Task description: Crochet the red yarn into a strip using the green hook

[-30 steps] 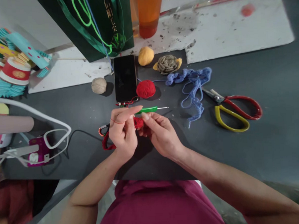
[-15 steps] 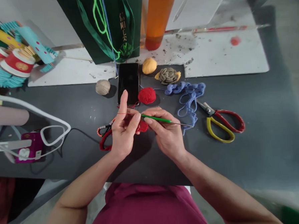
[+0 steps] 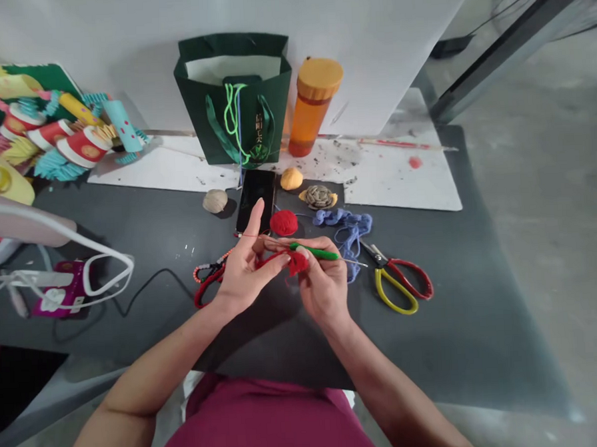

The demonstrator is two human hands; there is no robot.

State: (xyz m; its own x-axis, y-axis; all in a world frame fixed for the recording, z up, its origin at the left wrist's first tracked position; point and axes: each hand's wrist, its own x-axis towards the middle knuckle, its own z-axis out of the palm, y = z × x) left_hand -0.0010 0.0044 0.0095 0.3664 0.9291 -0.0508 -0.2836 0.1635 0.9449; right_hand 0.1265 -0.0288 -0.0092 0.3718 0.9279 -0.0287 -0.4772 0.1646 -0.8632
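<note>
Red yarn in a thin strand (image 3: 253,238) crosses the left hand (image 3: 246,273), which is half open: its index finger points upward while the thumb and other fingers reach toward a small red crocheted piece (image 3: 296,263). The right hand (image 3: 324,282) is curled nearly shut, gripping a slim crochet hook with a green handle (image 3: 314,251), its thin metal shaft jutting out past the fingers. The red piece is held in the air between both hands, touching the right hand's fingertips, above a dark grey tabletop (image 3: 436,370).

Nearby lie three yarn balls: a round red yarn ball (image 3: 284,222), a yellow yarn ball (image 3: 291,178) and a cream yarn ball (image 3: 214,201). There is one coiled grey-brown cord rosette (image 3: 318,197), one loose tangle of blue yarn (image 3: 346,231), one black smartphone (image 3: 255,200), one pair of scissors with red and yellow handles (image 3: 396,285) and one red strap with a beaded loop (image 3: 209,281). Behind them stand one dark green paper bag (image 3: 236,120) and one orange plastic bottle (image 3: 315,106).
</note>
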